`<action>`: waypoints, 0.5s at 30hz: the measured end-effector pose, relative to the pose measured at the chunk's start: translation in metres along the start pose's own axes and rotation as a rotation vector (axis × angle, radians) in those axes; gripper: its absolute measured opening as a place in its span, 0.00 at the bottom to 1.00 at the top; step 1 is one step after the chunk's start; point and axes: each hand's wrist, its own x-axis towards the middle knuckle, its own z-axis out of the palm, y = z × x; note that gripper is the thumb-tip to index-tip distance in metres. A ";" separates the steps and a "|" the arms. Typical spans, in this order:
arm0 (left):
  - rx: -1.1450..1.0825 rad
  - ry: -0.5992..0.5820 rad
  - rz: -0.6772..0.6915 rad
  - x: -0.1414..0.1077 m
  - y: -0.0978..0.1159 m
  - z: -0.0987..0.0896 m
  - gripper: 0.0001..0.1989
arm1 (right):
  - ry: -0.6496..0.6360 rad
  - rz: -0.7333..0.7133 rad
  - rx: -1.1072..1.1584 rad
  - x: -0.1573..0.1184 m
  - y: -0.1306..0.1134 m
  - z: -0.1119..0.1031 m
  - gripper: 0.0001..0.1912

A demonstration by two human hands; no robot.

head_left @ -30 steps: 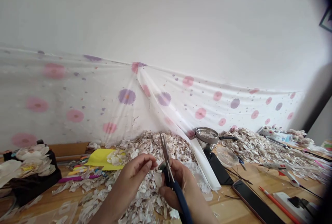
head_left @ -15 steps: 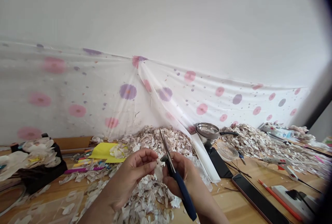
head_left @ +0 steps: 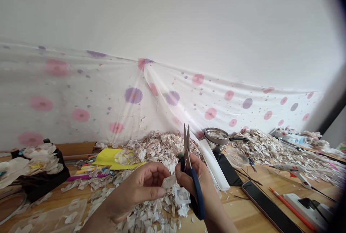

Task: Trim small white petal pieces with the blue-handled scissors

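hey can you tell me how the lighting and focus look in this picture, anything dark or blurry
Head view: soft light on the wall, without a crisp shadow; head view: a dark, blurred edge curves down the right side; head view: glints on the metalware; head view: the scissors look fairly clear, with no obvious motion smear.

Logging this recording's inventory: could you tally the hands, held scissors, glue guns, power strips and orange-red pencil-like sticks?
Hands (left hand, right hand): 2
Held scissors: 1
Glue gun: 1
Power strip: 1
Orange-red pencil-like stick: 1
Total: 6
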 end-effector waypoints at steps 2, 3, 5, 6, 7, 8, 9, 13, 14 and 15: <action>-0.002 -0.029 -0.001 0.000 -0.001 0.001 0.16 | -0.008 -0.005 0.015 0.000 0.003 0.001 0.09; -0.003 -0.035 0.000 0.000 -0.001 0.002 0.16 | -0.014 -0.010 0.016 -0.001 0.005 0.002 0.09; 0.000 -0.028 0.009 0.001 -0.002 0.005 0.15 | -0.031 -0.025 0.000 -0.001 0.009 0.003 0.08; 0.010 -0.016 0.014 0.002 -0.003 0.006 0.14 | -0.034 -0.034 -0.010 -0.001 0.011 0.003 0.08; 0.025 -0.002 0.019 0.003 -0.003 0.007 0.13 | -0.032 -0.044 -0.022 -0.001 0.014 0.003 0.07; 0.040 0.018 0.024 0.004 -0.003 0.008 0.12 | -0.030 -0.052 -0.032 -0.001 0.016 0.003 0.08; 0.052 0.042 0.028 0.005 -0.003 0.009 0.11 | -0.022 -0.059 -0.039 0.000 0.017 0.003 0.08; -0.011 0.206 0.059 0.006 -0.001 0.009 0.11 | 0.063 -0.102 -0.098 0.000 0.021 0.001 0.12; -0.056 0.257 0.076 0.006 0.000 0.008 0.11 | 0.073 -0.117 -0.122 0.000 0.021 0.000 0.13; -0.106 0.305 0.099 0.006 0.001 0.008 0.12 | 0.070 -0.126 -0.149 0.000 0.022 -0.001 0.14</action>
